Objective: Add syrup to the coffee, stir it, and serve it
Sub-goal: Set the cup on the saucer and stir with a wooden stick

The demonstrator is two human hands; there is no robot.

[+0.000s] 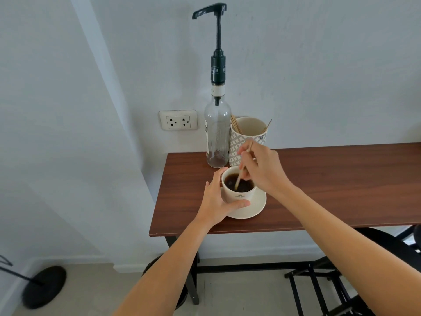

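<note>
With the left hand (219, 197) wrapped around the cup (238, 187) on its saucer (252, 207) near the table's (330, 185) corner, the right hand (262, 167) pinching the stick (242, 169) should stir gently, avoiding splashes over the rim.

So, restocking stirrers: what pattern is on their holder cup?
Grey-and-white geometric lattice on the stirrer holder cup, seen in the head view.

table (341, 179): brown wood top, black legs, against wall | on it: saucer (257, 206) under coffee cup (237, 195), near front-left edge | bottle (217, 137) and stick holder (241, 137) at back-left, side by side
</note>
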